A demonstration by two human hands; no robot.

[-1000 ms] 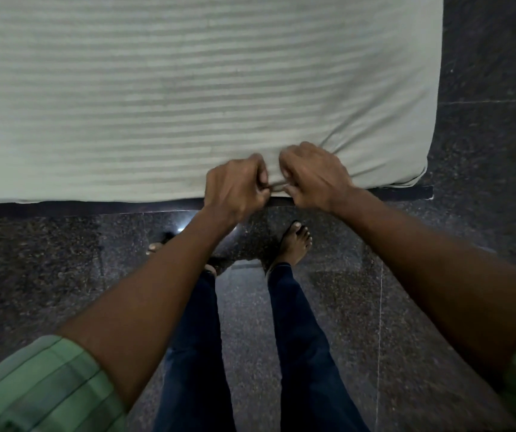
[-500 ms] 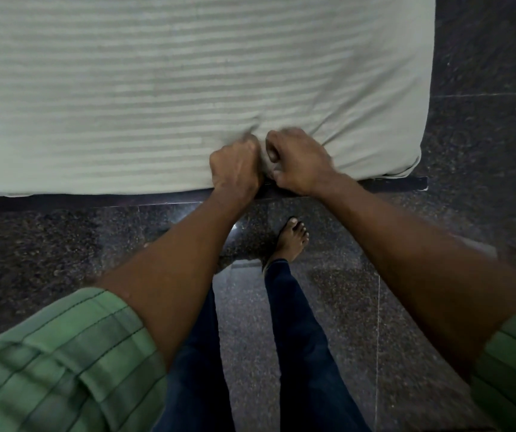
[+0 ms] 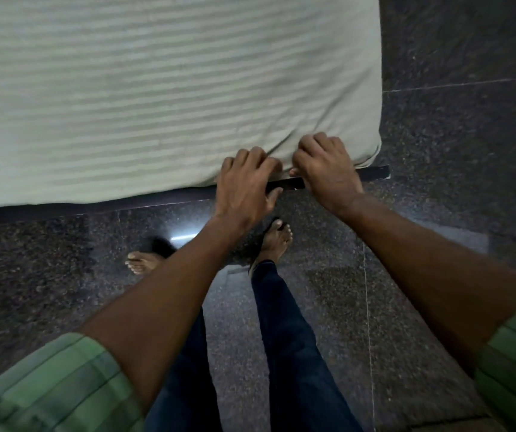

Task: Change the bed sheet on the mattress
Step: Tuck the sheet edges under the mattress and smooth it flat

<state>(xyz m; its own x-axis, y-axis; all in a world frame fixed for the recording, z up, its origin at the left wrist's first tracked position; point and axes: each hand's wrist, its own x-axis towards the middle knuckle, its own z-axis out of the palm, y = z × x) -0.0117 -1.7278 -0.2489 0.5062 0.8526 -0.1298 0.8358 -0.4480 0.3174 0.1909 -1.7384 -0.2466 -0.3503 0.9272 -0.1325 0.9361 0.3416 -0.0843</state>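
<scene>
A person stands at the near edge of a mattress and looks down at it. A pale bed sheet (image 3: 157, 98) with soft stripes covers the top of the mattress and fills most of the upper part of the view. The sheet wraps over the near edge and round the corner on the right. Under that edge a dark strip of the bed base (image 3: 372, 173) shows. Both hands are side by side on the near edge, close to the right corner. The left hand (image 3: 244, 185) lies on the sheet with its fingers bent over the edge, and its thumb points down past the dark strip. You cannot tell if this hand grips the cloth or only presses on it. The right hand (image 3: 325, 166) is just beside it, a little closer to the corner. Its fingers are curled into the sheet, and the cloth is bunched into folds right where they dig in, so it holds the sheet tight. The folds run up and to the right from the two hands. Both arms are bare, with green striped sleeves (image 3: 54, 388) near the bottom corners. Below the hands you see two legs in dark blue trousers (image 3: 287, 338) and two bare feet (image 3: 277, 240) on the floor. The floor (image 3: 453, 151) is dark, shiny stone with tiny specks and thin pale lines between the tiles. A small bright light shines on it near the left foot.
</scene>
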